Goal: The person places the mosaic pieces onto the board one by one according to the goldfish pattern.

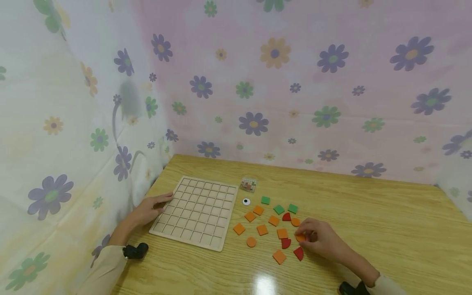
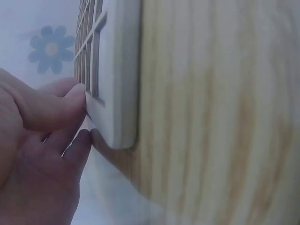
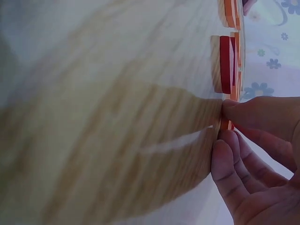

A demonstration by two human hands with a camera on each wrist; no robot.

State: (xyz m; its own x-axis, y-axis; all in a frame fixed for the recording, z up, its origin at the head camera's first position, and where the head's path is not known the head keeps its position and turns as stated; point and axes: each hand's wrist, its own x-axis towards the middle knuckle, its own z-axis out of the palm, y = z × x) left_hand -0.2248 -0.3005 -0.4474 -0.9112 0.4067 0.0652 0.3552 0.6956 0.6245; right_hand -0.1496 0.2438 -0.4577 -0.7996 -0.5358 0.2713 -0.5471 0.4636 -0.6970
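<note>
- Well, from the head, the left hand touches the left edge of the wooden grid board, with its fingers loose and not wrapped round it. The right hand pinches an orange piece with a round edge, well to the right of the grid board. Orange squares and red quarter-circles lie between or near them, and a white eye disc lies just right of the grid board.
- From the left wrist, the thumb is on the rim, close to a corner of the grid board. A soft touch should be enough to keep it from sliding; a hard push could turn it.
- From the right wrist, the orange piece is held low by the wooden table, with a red quarter-circle just beside it. Best to hold its thin sides and lift straight up, so nothing gets bumped.
</note>
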